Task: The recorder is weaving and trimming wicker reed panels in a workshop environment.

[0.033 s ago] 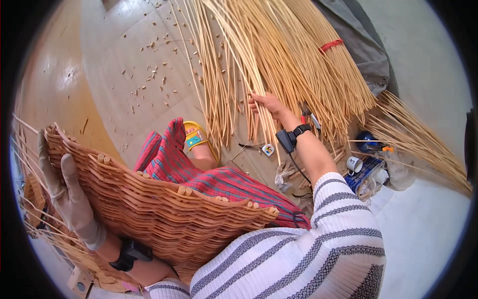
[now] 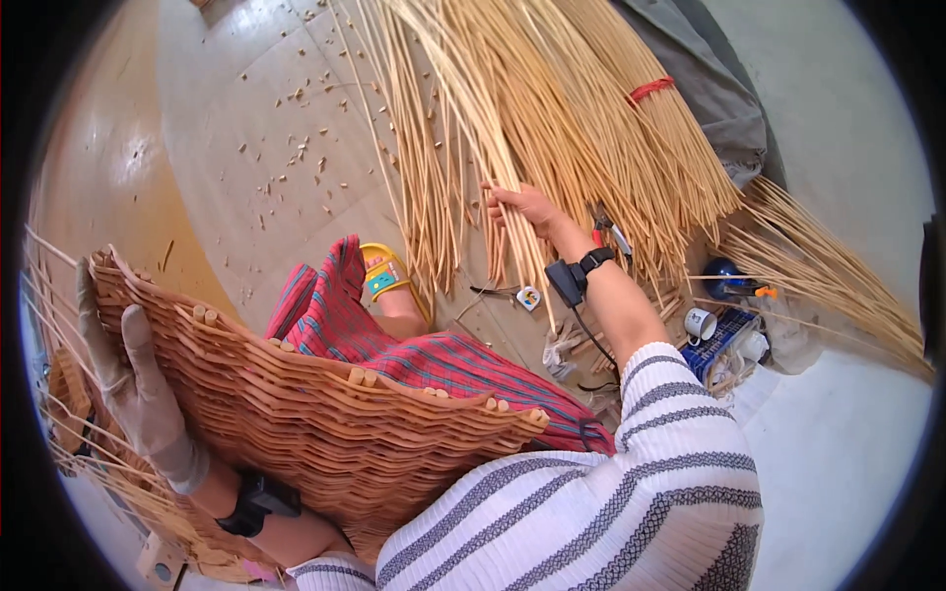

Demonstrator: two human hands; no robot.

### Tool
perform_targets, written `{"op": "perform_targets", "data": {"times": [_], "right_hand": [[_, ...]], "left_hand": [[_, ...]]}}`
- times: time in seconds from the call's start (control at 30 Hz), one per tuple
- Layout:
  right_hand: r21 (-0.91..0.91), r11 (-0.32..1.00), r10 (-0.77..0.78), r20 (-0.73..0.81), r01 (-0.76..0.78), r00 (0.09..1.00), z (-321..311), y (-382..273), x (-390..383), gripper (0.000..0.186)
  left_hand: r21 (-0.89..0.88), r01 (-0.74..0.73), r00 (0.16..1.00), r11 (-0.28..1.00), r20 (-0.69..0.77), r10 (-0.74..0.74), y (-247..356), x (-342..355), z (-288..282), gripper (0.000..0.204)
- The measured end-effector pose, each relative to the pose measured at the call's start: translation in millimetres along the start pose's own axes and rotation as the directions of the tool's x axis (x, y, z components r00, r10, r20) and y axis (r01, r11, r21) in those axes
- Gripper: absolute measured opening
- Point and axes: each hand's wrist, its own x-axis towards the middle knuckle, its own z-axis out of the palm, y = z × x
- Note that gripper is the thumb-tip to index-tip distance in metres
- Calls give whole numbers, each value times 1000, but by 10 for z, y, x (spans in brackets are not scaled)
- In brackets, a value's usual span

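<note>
My left hand, in a pale glove, lies along the edge of a brown wicker basket. Its fingers stretch straight up, with the thumb apart and against the weave. The basket leans across my lap, and stub ends of thick stakes show along its rim. Out in front, my bare right hand is closed round several long pale cane rods. Their near ends stick out below my fist, while the far ends run toward the big heap of canes.
A red tie binds part of the heap. Pliers, a tape measure, a white mug and a blue basket lie at the right. Cane offcuts litter the floor. Striped red cloth covers my legs.
My right hand has shifted slightly left with the cane rods in its grip. The left hand and the basket stay in place.
</note>
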Motion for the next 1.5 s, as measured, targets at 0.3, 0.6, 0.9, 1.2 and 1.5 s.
{"op": "perform_targets", "data": {"times": [0.3, 0.6, 0.9, 1.2, 1.5], "right_hand": [[-405, 804, -458, 44, 435, 888, 1118, -525, -684, 23], [-831, 201, -720, 233, 518, 653, 1980, -947, -1823, 30], [-675, -41, -754, 505, 737, 421, 2101, -279, -1914, 27], [-754, 287, -838, 100, 590, 536, 1041, 1058, -700, 14], [-883, 256, -740, 82, 393, 667, 324, 1595, -745, 28]], "left_hand": [[253, -51, 998, 966, -23, 58, 133, 117, -33, 61], [-903, 20, 960, 429, 137, 244, 929, -195, 185, 80], [-916, -15, 909, 402, 155, 387, 1621, -534, 375, 93], [-979, -93, 936, 181, -24, 350, 1717, -589, 391, 47], [-732, 124, 654, 669, 568, 500, 1885, -1050, 964, 32]]}}
